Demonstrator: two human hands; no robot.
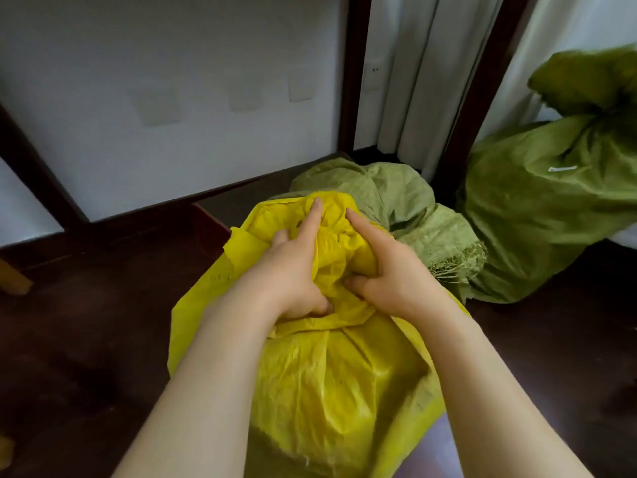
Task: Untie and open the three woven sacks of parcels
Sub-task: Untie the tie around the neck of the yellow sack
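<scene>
- A white wall (pixel 172 46) stood at the back, with three pale square patches (pixel 158 106) on it.
- A dark wooden floor (pixel 86 322) lay below it.
- A dark wooden post (pixel 356 63) rose just beside a white curtain (pixel 413 81).
- A light wooden piece (pixel 13 279) showed at the left edge — too cropped to identify.

The tie of the yellow sack (pixel 331 384) cannot be seen, because the bunched neck and both hands cover it. The left hand (pixel 293 267) has its thumb tip and outer fingers sunk into the folds. The right hand (pixel 393 270) hides its outer fingers behind the fabric. The lower edge cuts off the bottom of this sack. The pale green sack (pixel 396 198) lies partly behind the yellow one. The dark green sack (pixel 537 215) is cut by the right edge, its top is blurred, and its white label (pixel 562 169) is too small to read.
</scene>
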